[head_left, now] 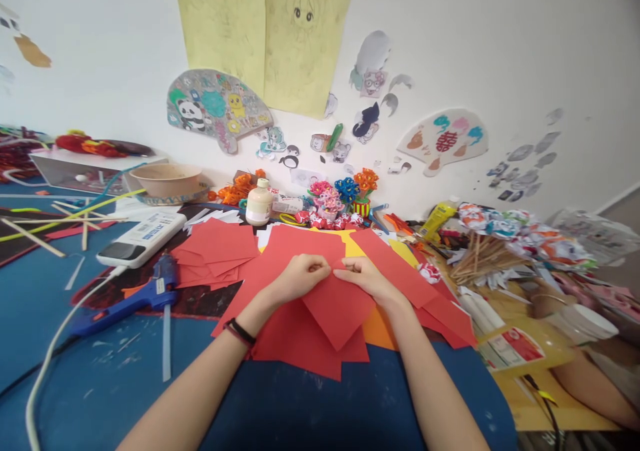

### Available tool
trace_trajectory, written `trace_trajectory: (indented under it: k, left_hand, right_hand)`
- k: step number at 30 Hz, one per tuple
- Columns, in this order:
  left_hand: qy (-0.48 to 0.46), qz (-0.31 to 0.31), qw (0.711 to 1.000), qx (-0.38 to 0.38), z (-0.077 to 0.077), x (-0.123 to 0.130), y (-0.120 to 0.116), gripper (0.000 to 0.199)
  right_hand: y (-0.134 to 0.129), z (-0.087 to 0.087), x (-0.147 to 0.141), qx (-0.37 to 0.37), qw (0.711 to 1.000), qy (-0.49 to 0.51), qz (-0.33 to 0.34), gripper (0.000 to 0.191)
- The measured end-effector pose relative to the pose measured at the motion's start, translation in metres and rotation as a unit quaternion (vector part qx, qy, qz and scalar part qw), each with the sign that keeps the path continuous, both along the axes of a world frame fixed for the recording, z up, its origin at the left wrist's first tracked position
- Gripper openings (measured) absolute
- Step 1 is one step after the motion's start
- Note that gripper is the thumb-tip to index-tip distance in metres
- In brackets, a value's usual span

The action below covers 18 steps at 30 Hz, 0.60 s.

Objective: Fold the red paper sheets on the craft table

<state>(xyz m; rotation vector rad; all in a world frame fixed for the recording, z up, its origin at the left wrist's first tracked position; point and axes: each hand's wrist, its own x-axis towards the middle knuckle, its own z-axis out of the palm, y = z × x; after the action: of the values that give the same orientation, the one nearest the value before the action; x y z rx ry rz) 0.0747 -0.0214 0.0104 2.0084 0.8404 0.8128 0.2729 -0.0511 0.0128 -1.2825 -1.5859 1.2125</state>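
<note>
A red paper square (pixel 340 311) hangs corner-down between my hands, above larger red sheets (pixel 295 341) on the blue table. My left hand (pixel 304 277) pinches its upper edge, fingers closed. Close beside it, my right hand (pixel 363 277) pinches the same square with thumb and forefinger. A stack of smaller red pieces (pixel 215 251) lies to the left, and a red strip (pixel 393 264) lies to the right over yellow paper. Part of an orange sheet (pixel 381 331) shows under the right wrist.
At left are a blue glue gun (pixel 145 297), a white power strip (pixel 145 237) with its cable, and sticks. Behind stand a glue bottle (pixel 259 203) and small craft flowers (pixel 345 191). On the right are a yellow liquid bottle (pixel 525 347) and another person's arm (pixel 590 387).
</note>
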Motion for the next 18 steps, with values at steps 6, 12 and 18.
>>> trace_trajectory:
  k: [6, 12, 18]
  left_hand:
    - [-0.049, -0.041, 0.995, -0.080, 0.003, 0.003, -0.007, 0.025]
    - [-0.065, -0.044, 0.985, -0.156, 0.007, 0.005, -0.009, 0.026]
    - [-0.084, -0.059, 0.981, -0.163, 0.016, -0.009, -0.004, 0.022]
  right_hand:
    - [0.001, -0.004, -0.001, 0.013, 1.000, -0.004, 0.026, 0.037]
    - [0.003, -0.006, -0.009, 0.048, 0.998, 0.006, 0.045, 0.032]
    - [0.011, -0.002, 0.016, 0.078, 0.994, 0.037, -0.074, 0.027]
